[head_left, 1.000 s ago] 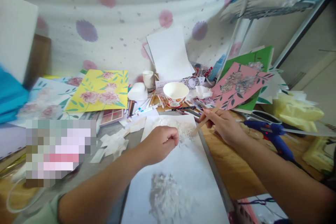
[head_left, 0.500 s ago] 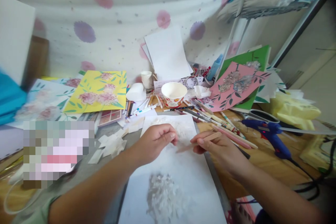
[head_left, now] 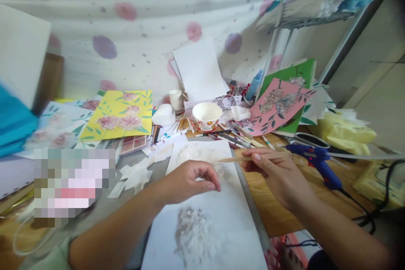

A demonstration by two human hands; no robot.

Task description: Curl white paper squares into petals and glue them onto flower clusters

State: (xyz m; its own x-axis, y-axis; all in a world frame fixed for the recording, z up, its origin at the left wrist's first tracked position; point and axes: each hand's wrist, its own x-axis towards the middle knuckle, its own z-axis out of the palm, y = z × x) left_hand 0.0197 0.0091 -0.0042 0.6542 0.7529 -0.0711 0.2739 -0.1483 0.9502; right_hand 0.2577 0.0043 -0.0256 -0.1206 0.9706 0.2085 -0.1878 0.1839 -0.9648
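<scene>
My right hand (head_left: pixel 274 171) grips a flat wooden craft stick (head_left: pixel 232 159), its tip pointing left over the far part of a white sheet (head_left: pixel 236 215). Over the middle of that sheet hovers my left hand (head_left: pixel 194 181), fingers curled toward the thumb in a pinch; whatever may be between them is too small to make out. Ruffled white paper petals form a cluster (head_left: pixel 196 236) on the near part of the sheet. A second whitish patch of petals (head_left: pixel 190 152) lies at its far end, partly behind my left hand.
Loose white paper scraps (head_left: pixel 136 175) lie left of the sheet. Beyond it stand a paper bowl (head_left: pixel 207 117) and scattered pens (head_left: pixel 238 139). A blue glue gun (head_left: pixel 311 160) with a cord rests at right. Yellow (head_left: pixel 118 116) and pink flower pictures (head_left: pixel 278 101) flank the back.
My right hand has drawn back to the right and lifted the stick off the sheet, the stick now nearly level. My left hand has come slightly nearer and right. The view has shifted a little.
</scene>
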